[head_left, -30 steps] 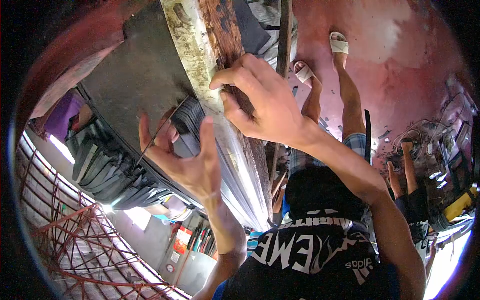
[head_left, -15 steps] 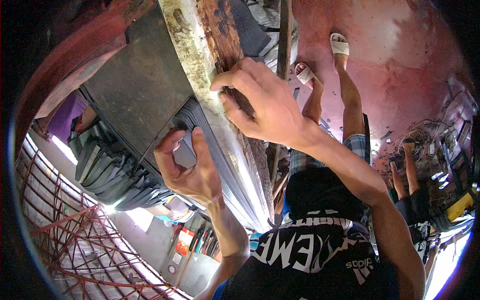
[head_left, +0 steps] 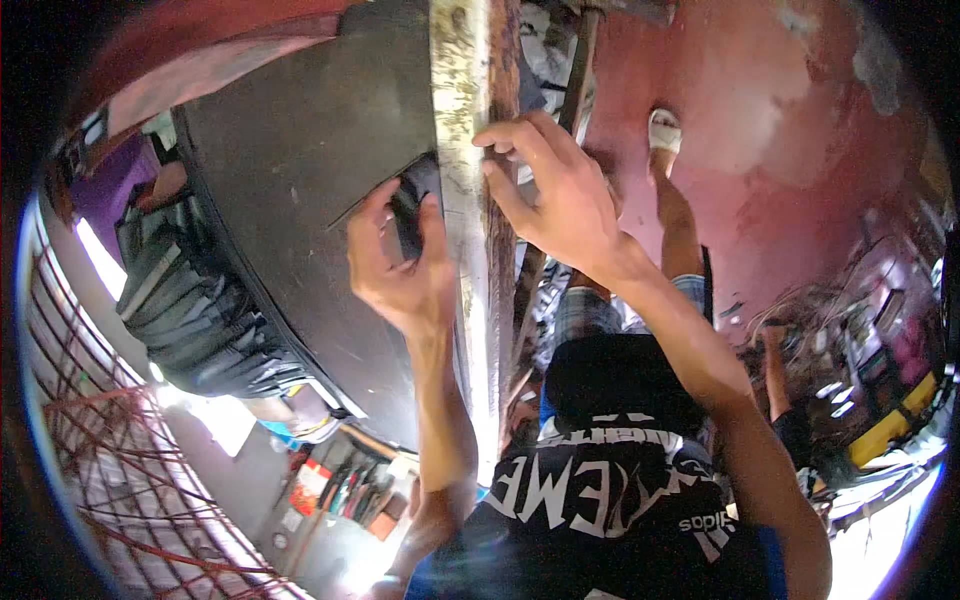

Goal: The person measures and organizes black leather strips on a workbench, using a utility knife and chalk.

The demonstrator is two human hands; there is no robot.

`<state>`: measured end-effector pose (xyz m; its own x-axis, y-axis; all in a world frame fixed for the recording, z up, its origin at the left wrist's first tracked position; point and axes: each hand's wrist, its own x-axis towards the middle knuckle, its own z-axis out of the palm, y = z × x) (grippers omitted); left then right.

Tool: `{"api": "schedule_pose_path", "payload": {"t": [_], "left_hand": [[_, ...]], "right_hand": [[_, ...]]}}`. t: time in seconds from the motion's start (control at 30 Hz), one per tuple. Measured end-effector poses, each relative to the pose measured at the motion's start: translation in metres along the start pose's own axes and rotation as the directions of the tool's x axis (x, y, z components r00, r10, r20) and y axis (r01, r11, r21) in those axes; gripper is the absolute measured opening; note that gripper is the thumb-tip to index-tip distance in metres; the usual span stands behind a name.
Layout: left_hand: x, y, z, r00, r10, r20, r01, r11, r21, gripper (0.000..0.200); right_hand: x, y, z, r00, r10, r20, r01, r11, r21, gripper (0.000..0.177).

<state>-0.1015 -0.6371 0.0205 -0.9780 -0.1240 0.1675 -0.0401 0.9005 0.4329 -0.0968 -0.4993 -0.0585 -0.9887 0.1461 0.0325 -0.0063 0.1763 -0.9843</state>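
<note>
Centrally, the left hand (head_left: 400,265) is closed in a pinch on a small stack (head_left: 412,200) of thin dark strips: the thumb lies on the side toward the body's midline, and the fingers curl over the outer side. The stack is seen edge-on. Its layers run up the view, away from the body, and its long axis is roughly parallel to the plank (head_left: 460,90) just to its right. It sits at a notch in the edge of a broad dark sheet (head_left: 300,170), touching or nearly touching the plank; which cannot be told.

The right hand (head_left: 560,205) holds nothing. Its fingers are bent and rest on the rusty far face of the plank, with the thumb hooked toward the pale near face, so the hand appears to brace there. The plank thus lies between the two hands, and the stack is on the left hand's side of it. The left hand is on the stack; the right is near it, across the plank.

Farther left, a pile (head_left: 190,300) of similar dark strips lies beyond the sheet's curved edge, with a red metal grille (head_left: 90,450) below it. To the right is a red floor (head_left: 800,130), with a sandal (head_left: 663,127) on the person's foot.
</note>
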Motion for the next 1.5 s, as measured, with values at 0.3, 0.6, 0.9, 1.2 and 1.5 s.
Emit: {"api": "schedule_pose_path", "payload": {"t": [0.3,0.6,0.9,1.2,1.5], "left_hand": [[-0.004,-0.012,0.016,0.991,0.042,-0.125,-0.053,0.995,-0.089,0.023],[-0.013,-0.011,0.016,0.998,-0.037,-0.053,0.041,0.996,0.084,0.042],[-0.15,0.011,-0.046,0.948,-0.08,-0.309,0.03,0.986,-0.165,0.027],[-0.457,-0.014,-0.074,0.814,-0.55,-0.188,0.506,0.829,-0.239,0.012],[-0.616,-0.056,-0.124,0.431,-0.805,-0.409,0.743,0.573,-0.345,0.015]], "right_hand": [[-0.005,-0.017,-0.077,0.957,0.016,0.29,0.038,0.983,-0.179,0.024],[-0.017,-0.011,-0.161,0.843,0.123,0.524,0.164,0.868,-0.468,0.024],[-0.048,-0.049,-0.112,0.628,-0.187,0.755,0.57,0.772,-0.283,0.024],[-0.161,-0.13,0.106,-0.021,-0.328,0.945,0.876,0.449,0.175,0.048],[-0.26,-0.129,0.196,-0.282,-0.098,0.954,0.923,0.242,0.298,0.061]]}}
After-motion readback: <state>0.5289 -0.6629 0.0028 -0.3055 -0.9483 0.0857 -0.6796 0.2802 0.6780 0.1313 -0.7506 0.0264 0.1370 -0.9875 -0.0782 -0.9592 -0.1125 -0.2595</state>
